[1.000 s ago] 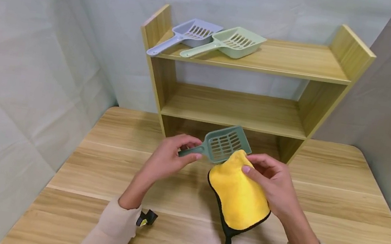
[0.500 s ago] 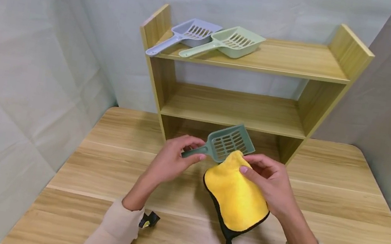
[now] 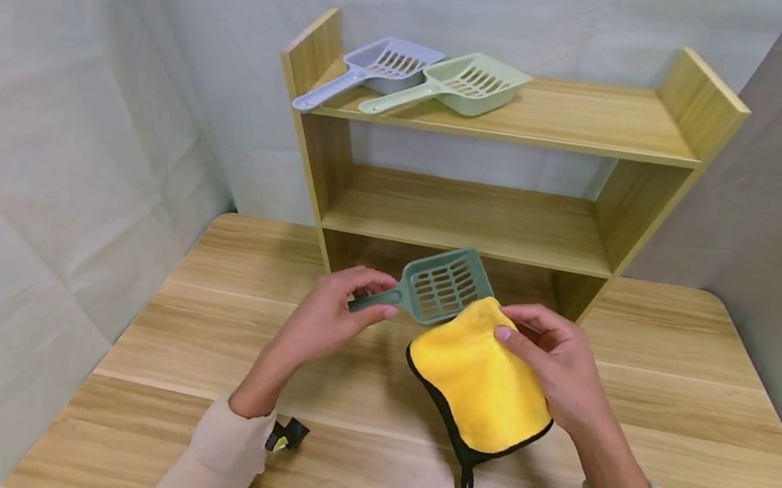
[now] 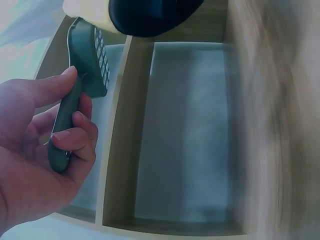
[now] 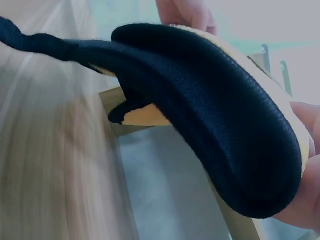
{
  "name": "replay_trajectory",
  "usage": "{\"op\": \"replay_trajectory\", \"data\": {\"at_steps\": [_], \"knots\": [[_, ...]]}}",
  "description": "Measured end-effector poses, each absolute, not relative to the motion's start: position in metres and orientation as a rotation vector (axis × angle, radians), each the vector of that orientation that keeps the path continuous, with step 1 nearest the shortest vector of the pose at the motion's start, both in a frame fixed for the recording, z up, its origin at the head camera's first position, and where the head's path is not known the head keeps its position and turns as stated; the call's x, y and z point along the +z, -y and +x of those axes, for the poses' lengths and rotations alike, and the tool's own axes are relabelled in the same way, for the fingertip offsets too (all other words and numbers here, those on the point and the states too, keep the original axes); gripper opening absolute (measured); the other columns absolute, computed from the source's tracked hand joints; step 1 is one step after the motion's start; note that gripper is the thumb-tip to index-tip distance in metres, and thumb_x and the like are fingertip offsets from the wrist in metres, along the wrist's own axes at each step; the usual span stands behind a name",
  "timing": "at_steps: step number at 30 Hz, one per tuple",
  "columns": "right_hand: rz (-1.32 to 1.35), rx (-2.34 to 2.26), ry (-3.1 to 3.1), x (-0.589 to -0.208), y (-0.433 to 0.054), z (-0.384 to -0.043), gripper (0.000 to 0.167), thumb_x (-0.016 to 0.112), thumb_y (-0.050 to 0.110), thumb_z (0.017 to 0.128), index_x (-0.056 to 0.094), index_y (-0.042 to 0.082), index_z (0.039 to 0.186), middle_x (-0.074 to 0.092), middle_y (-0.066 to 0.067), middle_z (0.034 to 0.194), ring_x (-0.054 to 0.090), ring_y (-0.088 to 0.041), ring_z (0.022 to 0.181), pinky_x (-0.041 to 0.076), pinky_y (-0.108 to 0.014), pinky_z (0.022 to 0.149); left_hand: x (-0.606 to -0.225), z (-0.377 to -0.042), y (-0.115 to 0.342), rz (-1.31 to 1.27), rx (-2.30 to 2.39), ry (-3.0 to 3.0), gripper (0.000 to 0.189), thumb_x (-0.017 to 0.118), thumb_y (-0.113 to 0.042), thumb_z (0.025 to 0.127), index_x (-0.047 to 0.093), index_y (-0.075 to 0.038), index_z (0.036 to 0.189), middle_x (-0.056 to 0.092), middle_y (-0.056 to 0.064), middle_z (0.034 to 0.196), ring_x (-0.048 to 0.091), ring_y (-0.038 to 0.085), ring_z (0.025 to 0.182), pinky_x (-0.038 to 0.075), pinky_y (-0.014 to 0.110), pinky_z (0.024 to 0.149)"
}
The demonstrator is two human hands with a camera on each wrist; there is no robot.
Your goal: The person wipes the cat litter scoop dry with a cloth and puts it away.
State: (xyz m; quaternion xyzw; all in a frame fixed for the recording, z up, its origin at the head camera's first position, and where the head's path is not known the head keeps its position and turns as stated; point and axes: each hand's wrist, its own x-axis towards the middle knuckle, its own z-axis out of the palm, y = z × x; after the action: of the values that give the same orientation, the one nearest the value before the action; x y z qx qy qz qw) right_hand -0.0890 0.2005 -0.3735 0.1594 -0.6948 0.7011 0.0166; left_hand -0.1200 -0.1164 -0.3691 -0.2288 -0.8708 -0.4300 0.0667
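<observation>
My left hand grips the handle of a dark green slotted litter scoop, held up above the table in front of the shelf. In the left wrist view the fingers curl round the scoop's handle. My right hand pinches a yellow cloth with black edging and a hanging loop. The cloth's upper end lies against the scoop's lower right corner and covers it. Seen from the right wrist, the dark edging of the cloth fills the middle and hides most of the right fingers.
A wooden shelf stands at the back of the wooden table. On its top level a lavender litter scoop and a pale green litter scoop lie side by side, handles toward the front left.
The dark green scoop and left hand shifted slightly right, then back left. The cloth and right hand moved a little left, then right, so the cloth now sits nearer the scoop's corner.
</observation>
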Motion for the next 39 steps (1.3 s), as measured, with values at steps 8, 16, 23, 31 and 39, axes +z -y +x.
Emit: {"op": "replay_trajectory", "data": {"at_steps": [8,16,23,31,39], "knots": [[0.464,2.194,2.210,-0.370,-0.207,-0.091,0.021,0.070,0.001,0.102,0.079,0.013,0.116,0.078,0.007,0.110,0.074,-0.012,0.087,0.062,-0.026,0.072,-0.366,-0.119,0.121,-0.694,-1.284,2.656,0.032,0.083,-0.015,0.095,0.075,-0.007,0.125,0.076,0.006,0.107,0.064,0.021,0.092,0.050,0.031,0.077],[0.451,2.204,2.199,-0.368,-0.209,-0.091,0.021,0.069,0.001,0.103,0.078,0.013,0.117,0.078,0.007,0.110,0.074,-0.012,0.089,0.062,-0.026,0.073,-0.363,-0.118,0.128,-0.689,-1.256,2.671,0.032,0.082,-0.016,0.097,0.075,-0.007,0.126,0.076,0.007,0.109,0.065,0.022,0.093,0.049,0.031,0.076],[0.401,2.259,2.146,-0.366,-0.211,-0.090,0.024,0.068,0.000,0.103,0.079,0.016,0.116,0.078,0.005,0.108,0.075,-0.013,0.088,0.062,-0.026,0.073,-0.361,-0.117,0.131,-0.673,-1.227,2.705,0.032,0.081,-0.015,0.097,0.075,-0.005,0.127,0.076,0.009,0.109,0.066,0.024,0.093,0.050,0.032,0.078],[0.314,2.318,2.185,-0.369,-0.214,-0.092,0.021,0.068,0.004,0.104,0.079,0.018,0.116,0.077,0.003,0.106,0.074,-0.014,0.085,0.062,-0.027,0.072,-0.352,-0.111,0.130,-0.632,-1.173,2.732,0.031,0.079,-0.013,0.098,0.074,-0.003,0.127,0.074,0.010,0.108,0.064,0.021,0.090,0.051,0.032,0.077],[0.204,2.407,2.260,-0.378,-0.227,-0.090,0.020,0.068,0.009,0.106,0.078,0.022,0.117,0.072,0.003,0.107,0.074,-0.015,0.087,0.062,-0.028,0.075,-0.332,-0.097,0.126,-0.615,-1.177,2.707,0.032,0.079,-0.011,0.098,0.074,-0.004,0.128,0.073,0.009,0.107,0.062,0.020,0.086,0.050,0.029,0.071]]}}
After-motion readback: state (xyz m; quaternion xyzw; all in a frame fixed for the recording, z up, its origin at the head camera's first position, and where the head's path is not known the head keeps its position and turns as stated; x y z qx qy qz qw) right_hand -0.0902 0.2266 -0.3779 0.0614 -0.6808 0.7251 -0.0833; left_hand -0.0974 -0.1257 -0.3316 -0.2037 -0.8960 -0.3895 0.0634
